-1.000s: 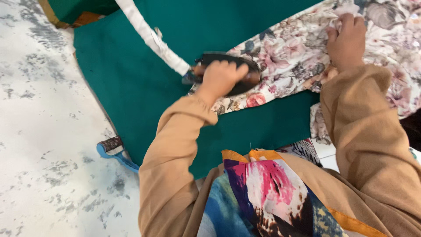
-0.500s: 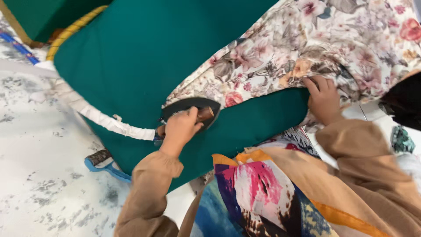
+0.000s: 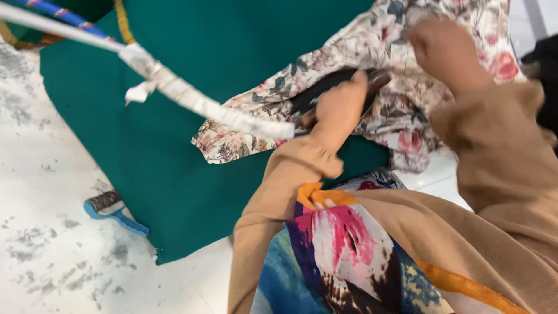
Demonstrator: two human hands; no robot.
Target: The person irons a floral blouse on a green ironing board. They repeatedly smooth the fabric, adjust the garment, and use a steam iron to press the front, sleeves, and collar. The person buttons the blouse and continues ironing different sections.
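L hand [image 3: 340, 107] is wrapped around the dark handle of an iron [image 3: 325, 93], pressing it onto the floral cloth [image 3: 378, 70]. R hand [image 3: 444, 49] lies flat w/ fingers spread on the same cloth, just beside the iron, gripping nothing. Cloth lies on a green pad [image 3: 174, 151] over the mottled floor [image 3: 40, 232]. A cloth-wrapped cord [image 3: 192, 99] runs up-left from the iron. A blue brush [image 3: 113, 209] pokes out at the pad's edge.

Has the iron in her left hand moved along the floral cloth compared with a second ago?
Yes. The iron under the left hand was at the floral cloth's lower-left edge; now it sits further in, away from that edge, toward the right hand.
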